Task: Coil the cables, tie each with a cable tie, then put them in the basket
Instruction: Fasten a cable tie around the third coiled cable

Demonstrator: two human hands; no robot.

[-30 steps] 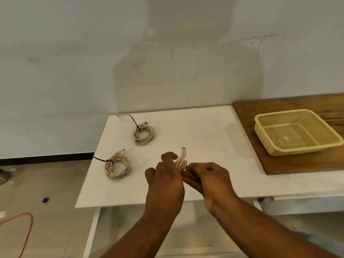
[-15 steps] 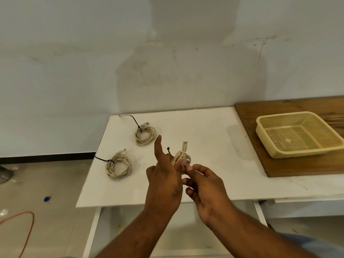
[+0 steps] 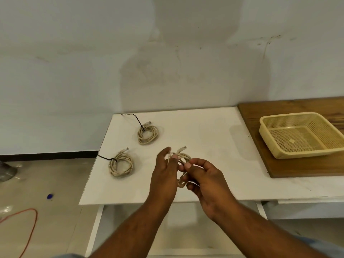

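Note:
Above the front of the white table (image 3: pixel 204 131) I hold a small beige coiled cable (image 3: pixel 183 158) between both hands. My left hand (image 3: pixel 164 175) grips its left side with thumb and fingers. My right hand (image 3: pixel 206 180) pinches the coil and a thin black tie at its right side. Two more beige coils lie on the table's left: a far coil (image 3: pixel 148 134) and a near coil (image 3: pixel 121 164), each bound with a black cable tie whose tail sticks out. The yellow basket (image 3: pixel 268 134) stands at the right with nothing in it.
The basket rests on a brown wooden board (image 3: pixel 297 168) at the table's right end. A wall runs behind the table. On the floor at left lie an orange cord (image 3: pixel 30 226) and a small blue object (image 3: pixel 49 196).
My left index finger, raised half a second ago, has come back down onto the coil. The coil now hangs lower between my hands, and the view has shifted slightly.

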